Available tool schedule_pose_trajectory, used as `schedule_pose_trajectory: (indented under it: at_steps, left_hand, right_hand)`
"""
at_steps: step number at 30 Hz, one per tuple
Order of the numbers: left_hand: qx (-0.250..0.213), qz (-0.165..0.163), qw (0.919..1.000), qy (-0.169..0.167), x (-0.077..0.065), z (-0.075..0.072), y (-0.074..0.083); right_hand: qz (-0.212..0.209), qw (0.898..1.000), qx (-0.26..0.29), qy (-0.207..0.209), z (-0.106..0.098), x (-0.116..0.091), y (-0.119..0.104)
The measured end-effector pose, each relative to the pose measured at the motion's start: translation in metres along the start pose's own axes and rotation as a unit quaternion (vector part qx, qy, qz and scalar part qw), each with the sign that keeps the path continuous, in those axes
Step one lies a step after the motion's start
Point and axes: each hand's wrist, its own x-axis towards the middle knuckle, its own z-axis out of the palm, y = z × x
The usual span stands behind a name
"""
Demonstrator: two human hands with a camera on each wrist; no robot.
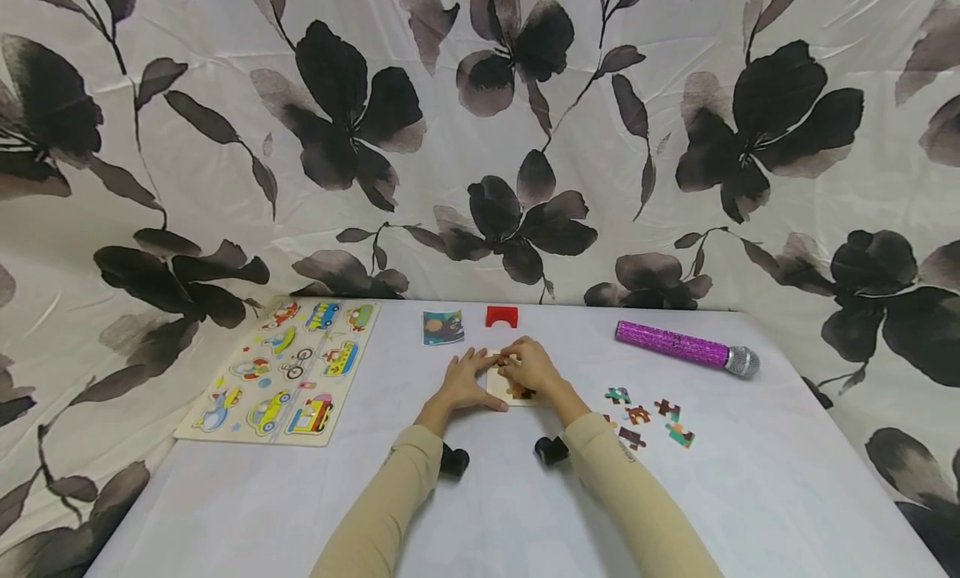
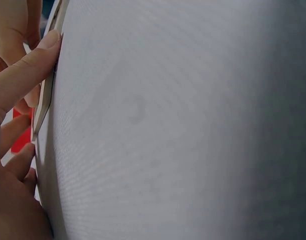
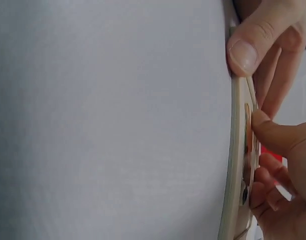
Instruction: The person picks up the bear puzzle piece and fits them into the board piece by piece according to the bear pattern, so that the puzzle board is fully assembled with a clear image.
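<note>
A small jigsaw puzzle board [image 1: 496, 386] with a pale frame lies flat in the middle of the table, brown pieces [image 1: 517, 391] inside it. My left hand [image 1: 464, 381] holds the board at its left side, thumb on the near edge; in the right wrist view this thumb [image 3: 244, 56] presses the rim. My right hand [image 1: 534, 367] bends over the far part of the board, its thumb and fingers at a brown puzzle piece [image 1: 503, 360] mostly hidden beneath them. The right wrist view shows the right thumb [image 3: 273, 134] low against the board's face.
Several loose jigsaw pieces [image 1: 637, 415] lie right of my right forearm. Behind them is a purple glitter microphone [image 1: 675, 344]. A vehicle puzzle board [image 1: 281, 370] lies at the left. Beyond my hands are a small picture card [image 1: 443, 328] and a red arch-shaped block [image 1: 502, 316].
</note>
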Motion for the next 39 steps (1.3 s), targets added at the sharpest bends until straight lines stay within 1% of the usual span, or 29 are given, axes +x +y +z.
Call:
schedule_pose_trajectory:
  at_steps: [2,4,7,9,12,13,14,17,20,21,23,26,28,31,37,39]
  left_hand:
    - [0.007,0.001,1.0000,-0.004,0.000,0.000,0.000]
    - [0.013,0.001,0.9999,-0.007,0.001,0.000,0.000]
    - [0.017,-0.002,0.9998,-0.007,0.001,0.000,-0.001]
    - [0.013,-0.003,0.9999,-0.004,0.001,0.000,-0.002]
    - [0.009,-0.004,1.0000,-0.001,0.001,0.001,-0.003]
    - [0.008,-0.004,1.0000,0.000,0.001,0.002,-0.003]
    - [0.005,-0.007,1.0000,-0.001,0.001,0.002,-0.003]
    - [0.006,-0.008,0.9999,0.002,0.002,0.003,-0.003]
    - [0.006,-0.012,0.9999,0.004,0.003,0.004,-0.003]
    - [0.006,-0.013,0.9999,0.005,0.003,0.005,-0.003]
    - [0.005,-0.016,0.9998,0.005,0.003,0.004,-0.002]
    - [0.005,-0.018,0.9998,0.006,0.003,0.004,-0.002]
    - [0.007,-0.018,0.9998,0.007,0.003,0.004,-0.002]
    - [0.008,-0.021,0.9997,0.004,0.003,0.004,-0.002]
    - [0.014,-0.015,0.9998,0.005,0.004,0.004,-0.002]
    - [0.014,-0.017,0.9998,0.004,0.004,0.005,-0.002]
  right_hand:
    - [0.016,0.999,0.022,0.018,0.001,0.001,0.003]
    - [0.026,0.998,0.041,0.026,0.002,0.000,0.005]
    - [0.035,0.997,0.073,0.020,-0.001,-0.003,0.008]
    - [0.031,0.995,0.098,0.013,-0.007,-0.007,0.012]
    - [0.015,0.991,0.129,0.014,-0.021,-0.017,0.025]
    - [0.009,0.991,0.132,0.018,-0.027,-0.021,0.031]
    - [-0.014,0.990,0.138,0.026,-0.029,-0.024,0.048]
    - [-0.008,0.992,0.122,0.033,-0.051,-0.041,0.067]
    - [0.023,0.995,0.092,0.023,-0.073,-0.061,0.082]
    - [0.055,0.996,0.070,0.008,-0.083,-0.070,0.076]
    - [0.078,0.996,0.035,-0.017,-0.095,-0.082,0.084]
    - [0.101,0.993,-0.004,-0.060,-0.107,-0.096,0.093]
    - [0.106,0.991,-0.013,-0.079,-0.112,-0.102,0.098]
    - [0.109,0.990,-0.010,-0.089,-0.115,-0.107,0.103]
    - [0.127,0.990,0.003,-0.065,-0.114,-0.109,0.106]
    - [0.138,0.989,0.024,-0.051,-0.115,-0.109,0.107]
